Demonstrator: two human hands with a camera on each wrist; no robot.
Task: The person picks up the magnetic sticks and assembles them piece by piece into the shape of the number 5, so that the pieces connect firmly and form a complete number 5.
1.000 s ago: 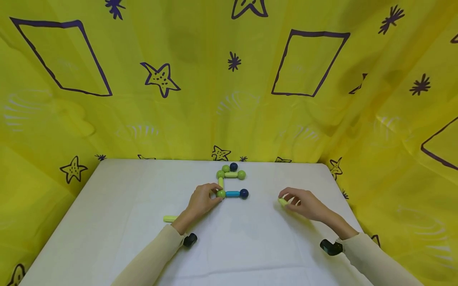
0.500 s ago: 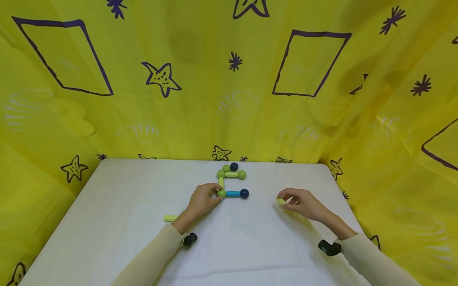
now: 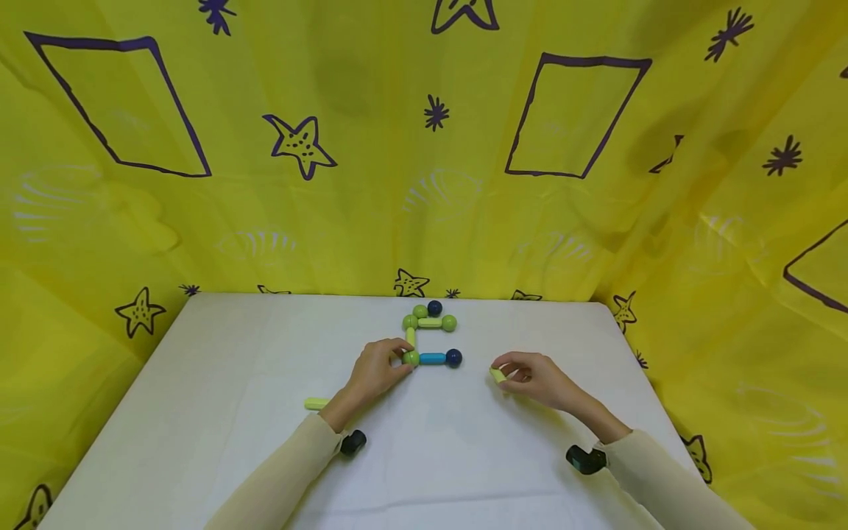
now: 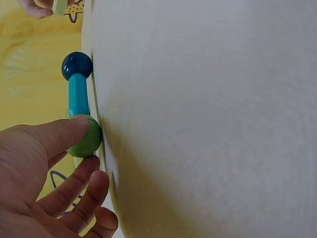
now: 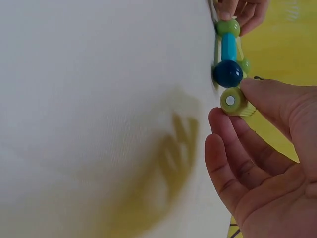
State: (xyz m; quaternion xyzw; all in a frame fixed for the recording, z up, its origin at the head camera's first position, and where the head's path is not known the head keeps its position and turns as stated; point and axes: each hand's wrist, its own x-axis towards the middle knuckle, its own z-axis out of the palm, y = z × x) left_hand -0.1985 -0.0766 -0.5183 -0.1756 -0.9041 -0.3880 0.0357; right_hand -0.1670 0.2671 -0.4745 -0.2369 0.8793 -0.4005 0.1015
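Note:
My left hand pinches a green ball between thumb and fingers. This ball is the near left corner of a ball-and-rod shape on the table. From it a blue rod runs right to a dark blue ball, and a yellow-green rod runs back to another green ball. My right hand, right of the shape, pinches a short yellow-green rod between thumb and fingertips. A pale round dot shows on the rod's end in the right wrist view.
At the back, a yellow-green rod ends in a green ball. Behind it sit a green ball and a dark blue ball. Another yellow-green rod lies by my left wrist. A yellow curtain borders the white table.
My right hand has moved left, carrying the yellow-green rod closer to the dark blue ball. My left hand keeps its hold on the green ball.

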